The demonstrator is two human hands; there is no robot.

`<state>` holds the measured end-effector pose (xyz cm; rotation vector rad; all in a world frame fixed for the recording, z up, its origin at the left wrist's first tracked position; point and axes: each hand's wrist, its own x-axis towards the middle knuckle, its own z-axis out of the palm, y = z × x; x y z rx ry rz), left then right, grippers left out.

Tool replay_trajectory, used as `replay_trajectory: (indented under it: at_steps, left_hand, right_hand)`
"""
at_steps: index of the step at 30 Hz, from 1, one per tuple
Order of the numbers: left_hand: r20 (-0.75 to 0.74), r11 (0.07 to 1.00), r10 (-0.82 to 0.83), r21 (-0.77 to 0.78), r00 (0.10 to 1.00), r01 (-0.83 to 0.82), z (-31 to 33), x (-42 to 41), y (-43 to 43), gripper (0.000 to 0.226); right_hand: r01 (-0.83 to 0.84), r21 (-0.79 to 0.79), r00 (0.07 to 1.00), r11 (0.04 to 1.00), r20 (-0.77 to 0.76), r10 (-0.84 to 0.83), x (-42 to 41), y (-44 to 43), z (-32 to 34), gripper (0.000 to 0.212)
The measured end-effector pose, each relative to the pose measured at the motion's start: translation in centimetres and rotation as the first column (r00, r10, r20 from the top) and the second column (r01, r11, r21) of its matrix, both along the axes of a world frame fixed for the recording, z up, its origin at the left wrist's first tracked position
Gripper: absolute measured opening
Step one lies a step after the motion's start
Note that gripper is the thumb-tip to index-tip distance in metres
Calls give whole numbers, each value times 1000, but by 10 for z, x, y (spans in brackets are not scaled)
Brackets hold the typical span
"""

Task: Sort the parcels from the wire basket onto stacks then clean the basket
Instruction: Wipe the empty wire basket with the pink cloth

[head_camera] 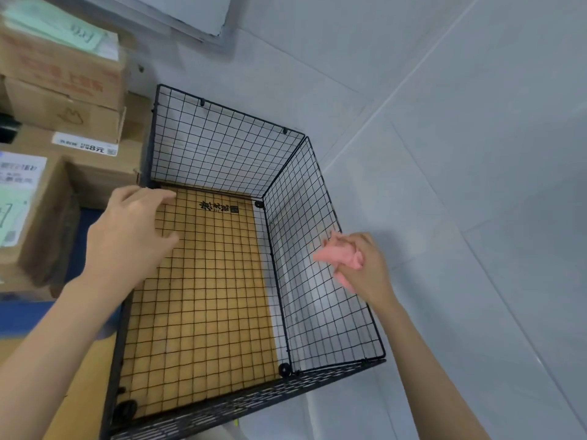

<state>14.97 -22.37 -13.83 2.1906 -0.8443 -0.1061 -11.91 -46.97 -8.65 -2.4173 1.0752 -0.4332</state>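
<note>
Basket [222,147] sitting empty between hands: light, springy wire, walls likely flexing under push, so rim looking best for steadying. Parcels [63,90] standing stacked beyond left hand [127,236], its fingers hanging loose over left rim, gripping nothing. Right hand [365,265] clutching cloth [336,257] — soft, pink — at right wall.

evenly bright, cool indoor light; soft shadows toward 3 o'clock; blurred boxes [60,81] at 10 o'clock, perhaps motion; edges bowed.
</note>
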Motion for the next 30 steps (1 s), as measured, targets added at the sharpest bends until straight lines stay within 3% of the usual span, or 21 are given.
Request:
replay_trajectory:
  at_steps: [5,9,15,25,30]
  left_hand:
    - [12,1000,-24,-16,1000,24,-1,-1,-6,64]
    - [16,998,-59,14,998,59,-2,1,-6,66]
    - [48,999,-43,25,998,42,-4,5,-2,65]
    - [45,999,-33,-12,998,34,-8,5,-5,66]
    - [40,998,-61,-20,997,62,-5,5,-5,67]
  right_hand:
    - [6,135,999,991,33,-10,-85,49,7,55]
    - [-25,101,999,995,-33,28,-54,21,1,63]
    - [-15,66,998,998,55,12,29,-33,-2,54]
    - [103,236,987,966,99,-129,-84,60,9,54]
    - [54,195,996,979,54,-65,-46,28,6,55]
